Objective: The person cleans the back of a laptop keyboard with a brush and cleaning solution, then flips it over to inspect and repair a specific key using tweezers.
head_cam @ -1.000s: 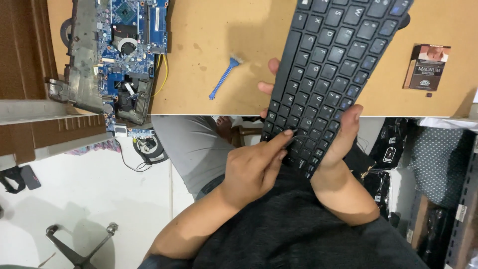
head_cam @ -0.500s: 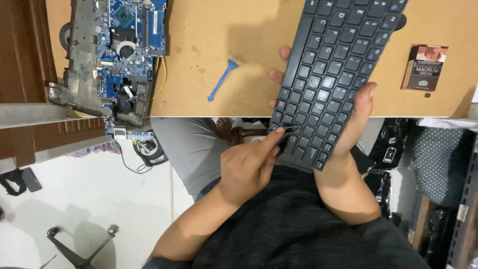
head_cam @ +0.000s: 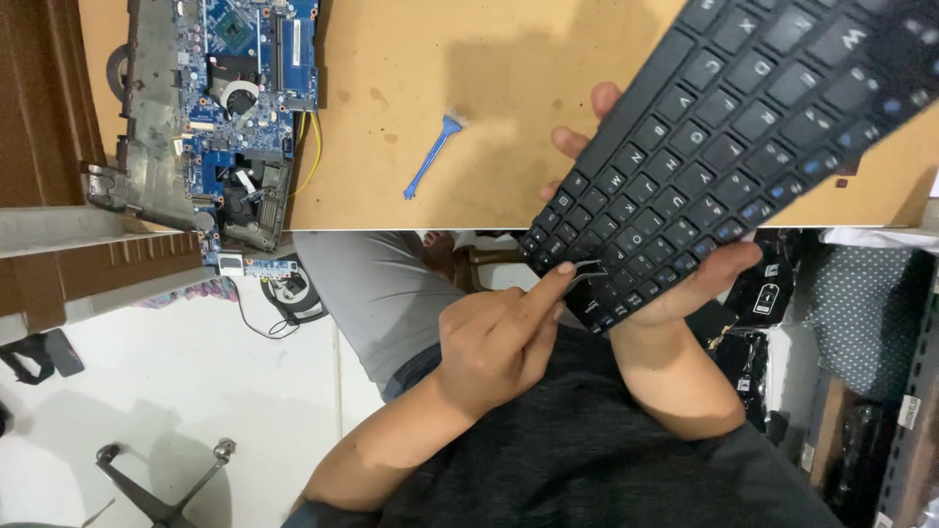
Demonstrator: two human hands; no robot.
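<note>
Head view: I pry at a key on the black keyboard (head_cam: pixel 724 127) with tweezers (head_cam: pixel 587 272).
My left hand (head_cam: pixel 499 337) pinches the tweezers at the near edge; my right hand (head_cam: pixel 675 284) grips the keyboard, lifted over the surface (head_cam: pixel 469 108). I'd best keep the tips shallow and lever gently.

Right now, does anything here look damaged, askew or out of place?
Yes. The laptop base lies opened on the table, circuit board bare. Its keyboard is held loose and tilted in the right hand, while the left hand presses tweezers against it.
</note>
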